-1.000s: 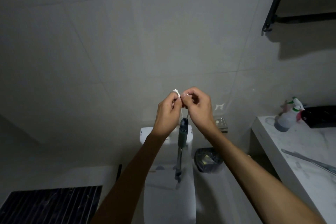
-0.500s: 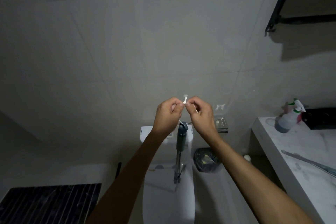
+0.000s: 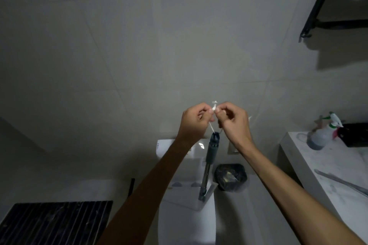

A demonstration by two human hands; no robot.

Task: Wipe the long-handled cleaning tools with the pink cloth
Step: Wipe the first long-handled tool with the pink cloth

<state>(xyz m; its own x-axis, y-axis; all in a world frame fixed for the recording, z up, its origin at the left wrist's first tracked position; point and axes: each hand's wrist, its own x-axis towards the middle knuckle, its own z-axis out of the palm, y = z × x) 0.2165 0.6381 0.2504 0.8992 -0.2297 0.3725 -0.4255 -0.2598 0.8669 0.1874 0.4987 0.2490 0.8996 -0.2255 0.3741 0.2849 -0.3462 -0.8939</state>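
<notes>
Both grips pinch white string (image 3: 214,107) | left hand (image 3: 194,120), right hand (image 3: 234,121) | tool (image 3: 211,153) hangs below | hands seemingly slightly farther apart than before.

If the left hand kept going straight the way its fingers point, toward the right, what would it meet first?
The left hand, pinching the thin white string loop of the grey-handled long tool, would probably meet the right hand first; their fingertips look nearly touching, though depth is unclear.

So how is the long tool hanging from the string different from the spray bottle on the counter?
The long-handled tool is thin, dark-gripped and dangles over the toilet from a white string that both hands pinch. The spray bottle is squat and pale, with a white and green trigger top, and stands on the counter, untouched. Both look like cleaning things.
</notes>
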